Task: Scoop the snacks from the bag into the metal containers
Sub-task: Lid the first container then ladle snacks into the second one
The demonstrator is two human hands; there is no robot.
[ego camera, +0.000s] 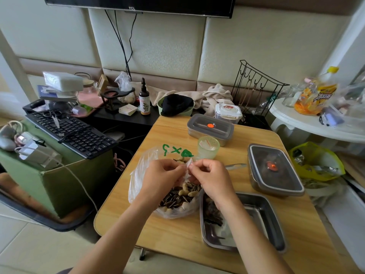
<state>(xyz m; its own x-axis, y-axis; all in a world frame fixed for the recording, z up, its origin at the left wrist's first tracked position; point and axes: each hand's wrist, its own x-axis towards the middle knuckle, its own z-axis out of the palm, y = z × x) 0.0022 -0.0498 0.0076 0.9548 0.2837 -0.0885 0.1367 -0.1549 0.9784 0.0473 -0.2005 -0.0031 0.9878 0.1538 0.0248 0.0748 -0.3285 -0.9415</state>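
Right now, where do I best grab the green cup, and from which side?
Wrap the cup round its side wall, coming from the right: it stands upright, a lidded container close behind, the bag to its left, bare table to its right.

The green cup [208, 148] stands just behind the bag [138, 175], with the far lidded container [210, 129] beyond it, so it's tight back there. The open tray [262, 214] sits just beside the bag's right, and the right lidded container [276, 171] blocks past that. Bare table [173, 236] lies free along the near edge.
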